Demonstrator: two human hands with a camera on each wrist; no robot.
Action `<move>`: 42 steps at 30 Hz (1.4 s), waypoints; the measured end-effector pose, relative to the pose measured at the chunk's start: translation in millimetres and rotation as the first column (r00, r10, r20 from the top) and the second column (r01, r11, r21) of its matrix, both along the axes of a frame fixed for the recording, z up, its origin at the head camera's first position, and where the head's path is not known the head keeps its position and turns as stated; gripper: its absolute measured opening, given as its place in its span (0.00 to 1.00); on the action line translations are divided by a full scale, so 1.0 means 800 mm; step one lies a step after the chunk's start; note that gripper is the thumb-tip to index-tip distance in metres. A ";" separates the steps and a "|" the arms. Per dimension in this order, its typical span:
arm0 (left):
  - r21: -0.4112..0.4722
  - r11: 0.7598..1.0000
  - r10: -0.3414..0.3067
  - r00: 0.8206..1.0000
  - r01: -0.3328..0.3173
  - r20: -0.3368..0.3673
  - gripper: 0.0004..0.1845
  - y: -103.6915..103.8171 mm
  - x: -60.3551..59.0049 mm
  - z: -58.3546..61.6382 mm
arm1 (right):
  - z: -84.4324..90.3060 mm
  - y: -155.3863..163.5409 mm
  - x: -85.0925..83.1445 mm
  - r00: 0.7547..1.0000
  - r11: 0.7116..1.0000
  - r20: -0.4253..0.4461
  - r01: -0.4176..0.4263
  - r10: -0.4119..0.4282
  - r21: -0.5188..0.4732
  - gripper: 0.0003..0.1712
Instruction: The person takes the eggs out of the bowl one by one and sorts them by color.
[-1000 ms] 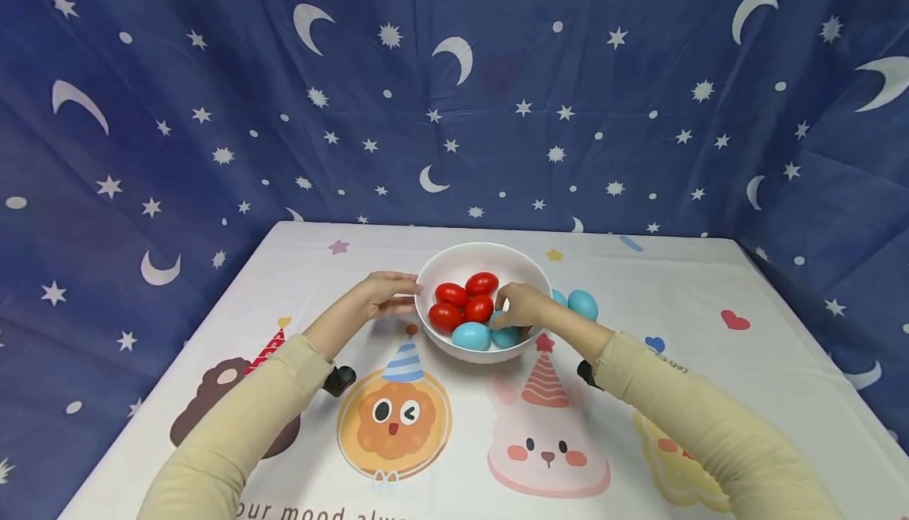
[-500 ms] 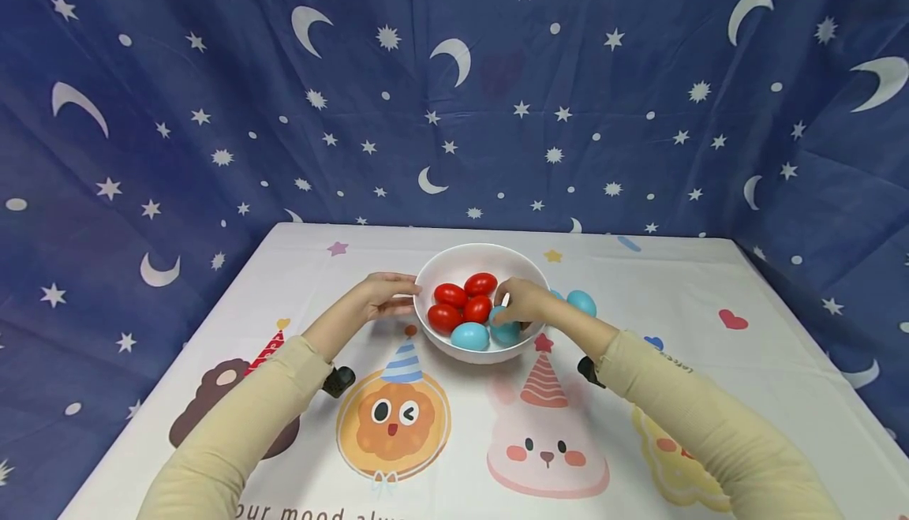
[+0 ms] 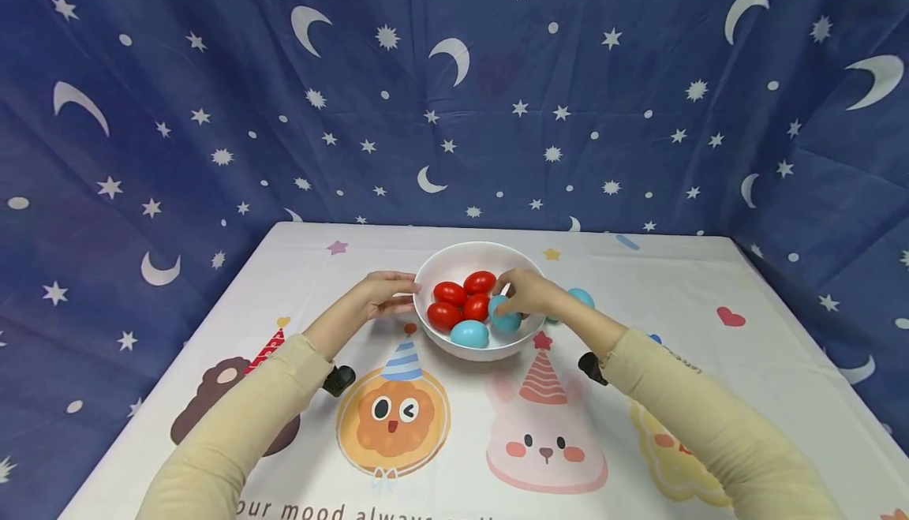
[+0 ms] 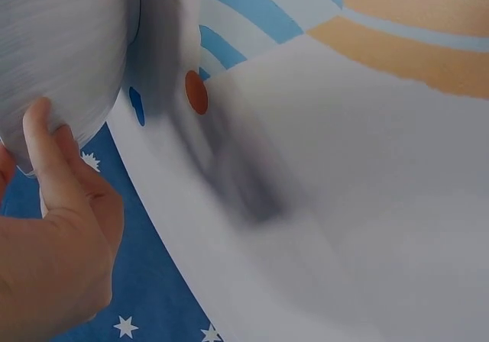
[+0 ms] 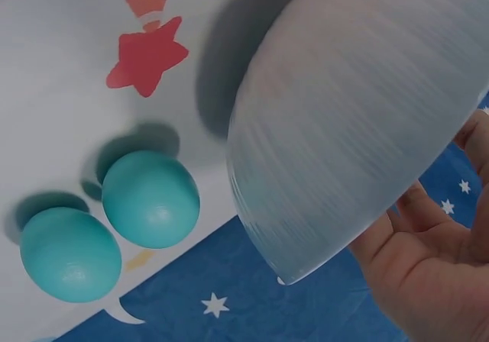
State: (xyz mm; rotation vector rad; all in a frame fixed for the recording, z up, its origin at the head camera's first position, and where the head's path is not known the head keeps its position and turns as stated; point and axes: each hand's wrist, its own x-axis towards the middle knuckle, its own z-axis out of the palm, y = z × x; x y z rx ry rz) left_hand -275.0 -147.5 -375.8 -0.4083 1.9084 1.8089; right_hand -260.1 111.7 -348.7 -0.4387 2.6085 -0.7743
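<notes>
Dark blue cloth (image 3: 213, 70) printed with white moons and stars hangs behind and to both sides of the table (image 3: 710, 299), which wears a white cover with cartoon animals in party hats. Toward the far middle of the table stands a white bowl (image 3: 461, 256). Inside it the right hand (image 3: 524, 296) reaches over the right rim and its curled fingers pinch a blue egg (image 3: 503, 321), which sits low in the bowl by the near right wall. Just left of that egg lies a second blue egg (image 3: 469, 334) against the near wall, and behind these lie four red eggs (image 3: 449, 293) packed together, touching one another, filling the left and far part of the bowl. The red eggs and the second blue egg crowd the held egg on its left side, and the bowl wall closes it in on the right.

The left hand (image 3: 379, 296) rests on the outside of the bowl's left wall, fingers fairly straight and pressed to the wall; the left wrist view shows a fingertip (image 4: 38, 120) flat against the white wall.

Outside the bowl, just beyond its right wall toward the table's far right, lie two more teal-blue eggs (image 5: 150, 198) side by side on the cover, close to the far edge; from the head view the right hand hides most of them. A red star (image 5: 147, 57) is printed near them
</notes>
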 end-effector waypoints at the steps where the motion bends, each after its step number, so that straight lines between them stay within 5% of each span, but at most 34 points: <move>1: 0.000 1.000 0.001 1.000 -0.001 0.000 0.26 0.000 0.000 -0.001 | 0.000 0.001 0.000 1.000 1.000 0.001 0.005 -0.005 -0.011 0.19; 23: -0.027 1.000 -0.011 1.000 0.011 -0.009 0.25 0.003 -0.002 0.000 | 0.016 0.029 0.010 0.995 0.964 -0.014 0.091 -0.098 -0.250 0.24; 42: -0.003 1.000 0.000 1.000 0.000 -0.014 0.25 0.000 0.000 0.000 | 0.027 0.079 0.022 0.989 0.964 -0.079 0.101 -0.124 -0.248 0.25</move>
